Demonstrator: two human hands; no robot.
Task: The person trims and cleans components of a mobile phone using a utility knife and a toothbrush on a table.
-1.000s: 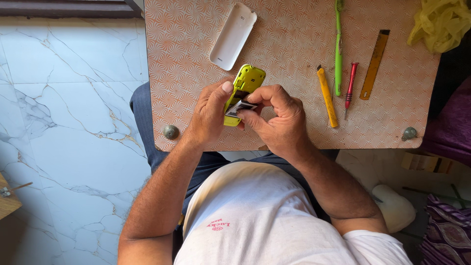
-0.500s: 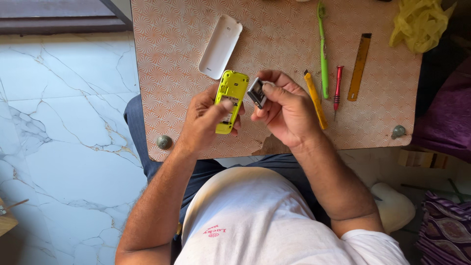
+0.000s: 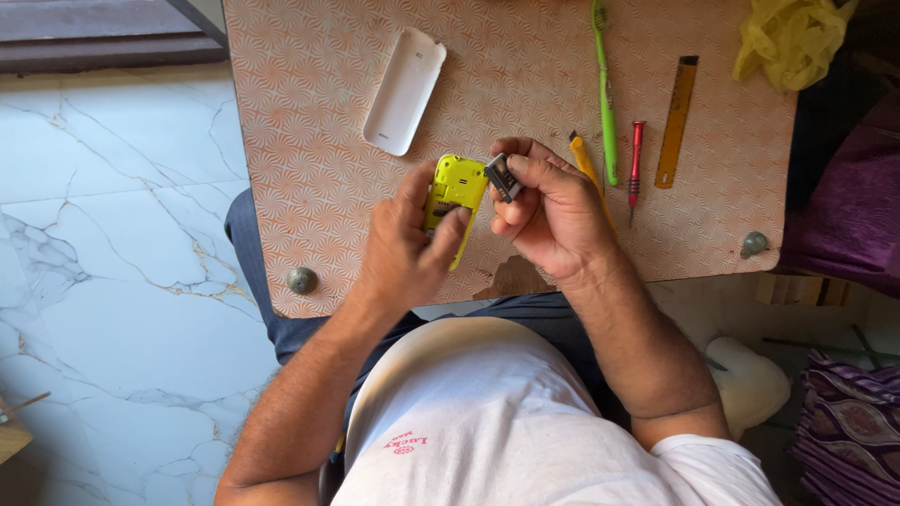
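- Near the front edge of the table [image 3: 309, 141], a small yellow-green phone body [image 3: 454, 190] is held just above the patterned top, its open back facing up.
- The left hand [image 3: 405, 251] grips this phone body, thumb along one long side and fingers curled around the other.
- The right hand [image 3: 553, 214] is just beside it, pinching a small dark rectangular part [image 3: 502, 176] between thumb and fingertips; the part sits at the phone's upper right corner, and whether the two touch cannot be told.
- A yellow-handled tool [image 3: 587, 161] lies partly under the right hand.
- Farther right on the table lie a green toothbrush [image 3: 606, 94], a red screwdriver [image 3: 636, 159] and an orange ruler [image 3: 677, 120], roughly parallel and close together.
- A white back cover [image 3: 404, 90] lies tilted, inner side up, beyond the left hand and apart from the phone.
- A crumpled yellow cloth [image 3: 792, 39] rests at the table's far right corner.
- Two round metal knobs [image 3: 301, 279] stand at the near corners of the table.
- White marble floor [image 3: 112, 253] with grey and gold veins spreads to the left.
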